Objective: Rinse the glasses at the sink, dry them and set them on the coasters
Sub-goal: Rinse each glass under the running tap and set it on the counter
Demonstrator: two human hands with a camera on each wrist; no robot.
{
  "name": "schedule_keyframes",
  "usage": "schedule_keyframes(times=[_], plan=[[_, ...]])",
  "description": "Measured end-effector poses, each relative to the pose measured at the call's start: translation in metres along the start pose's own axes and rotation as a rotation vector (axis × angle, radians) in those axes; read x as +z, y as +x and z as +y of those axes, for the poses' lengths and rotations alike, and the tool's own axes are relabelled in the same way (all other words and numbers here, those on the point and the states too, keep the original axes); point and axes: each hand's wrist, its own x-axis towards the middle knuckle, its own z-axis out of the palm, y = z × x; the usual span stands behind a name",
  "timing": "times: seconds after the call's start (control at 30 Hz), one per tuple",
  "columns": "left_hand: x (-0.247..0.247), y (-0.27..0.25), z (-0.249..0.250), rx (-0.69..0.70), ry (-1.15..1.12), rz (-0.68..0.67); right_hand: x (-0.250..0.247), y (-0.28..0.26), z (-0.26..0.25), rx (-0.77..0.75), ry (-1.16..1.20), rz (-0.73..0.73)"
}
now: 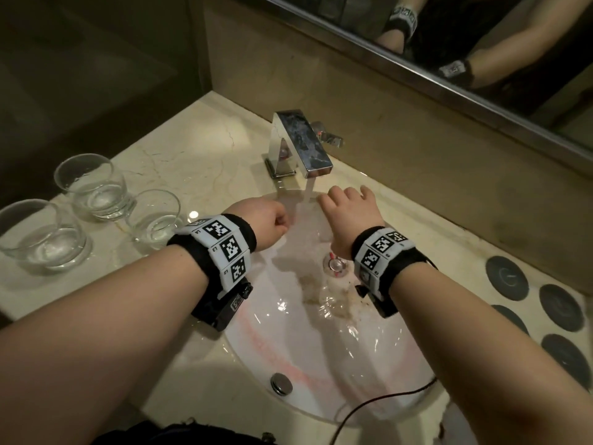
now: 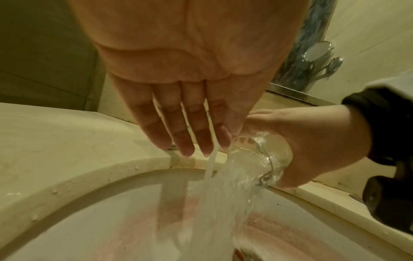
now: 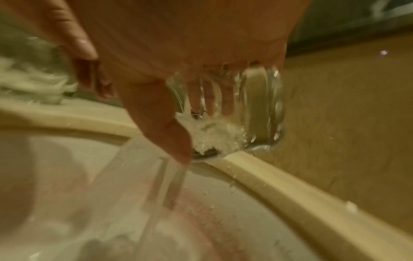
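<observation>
Right now the right hand [image 2: 312, 141] has its fingers [image 3: 210, 98] curled round a clear glass [image 3: 252, 113], thumb on the near side and the other fingers showing through the wall from the far side, so the grip runs round the belly of the glass with its mouth tipped down and leftward toward the basin. Water pours out of it in a broad sheet into the sink [image 1: 378, 374], beside the thin stream from the faucet [image 1: 301, 146]. The left hand [image 2: 185, 74] holds nothing; in its wrist view its fingers [image 2: 178, 134] lie straight and close together, the tips at the stream just left of the glass, though from the head view they look more folded under. As a judgement, the glass is light but stiff, brittle and now wet all over, so it will slide in a loose hold; a wrap round the widest part, as here, seems safer than pinching the thin rim, and it should be kept off the hard stone edge of the sink. Three more glasses [image 1: 96, 187] stand upright on the bench [image 1: 199, 142] at the left, each with a little water at the bottom, well apart from the dark round coasters [image 1: 560, 311] on the bench at the right. No drying cloth shows in any view.
</observation>
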Motion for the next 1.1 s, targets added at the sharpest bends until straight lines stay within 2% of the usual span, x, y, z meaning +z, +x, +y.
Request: schedule_keyframes(times=[0.1,0.2,0.33,0.43,0.6,0.7,0.8,0.87,1.0,1.1], plan=[[0.002,-0.003,0.001,0.015,-0.056,0.004,-0.008,-0.017,0.003,-0.039,-0.200,0.028],[0.007,-0.004,0.002,0.047,-0.193,0.031,-0.018,-0.024,0.005,0.001,-0.195,0.013],[0.014,-0.006,0.011,0.093,-0.534,0.062,-0.021,-0.022,0.000,0.084,0.047,-0.058],[0.020,-0.003,0.014,0.134,-0.637,0.032,-0.016,-0.017,-0.005,0.093,0.228,-0.102],[0.028,0.007,0.011,0.027,-0.895,-0.155,-0.006,-0.003,-0.010,0.066,0.441,-0.082],[0.031,0.016,0.013,-0.039,-1.085,-0.168,0.001,0.005,-0.009,0.067,0.576,-0.016],[0.032,0.027,0.008,-0.093,-1.227,-0.148,0.015,0.011,0.001,0.098,0.832,0.022],[0.031,0.034,0.002,-0.122,-1.329,-0.135,0.024,0.012,0.014,0.180,1.124,0.022],[0.033,0.044,-0.003,-0.161,-1.436,-0.138,0.038,0.016,0.027,0.321,1.754,-0.098],[0.034,0.049,0.000,-0.144,-1.495,-0.120,0.043,0.027,0.021,0.285,1.832,-0.078]])
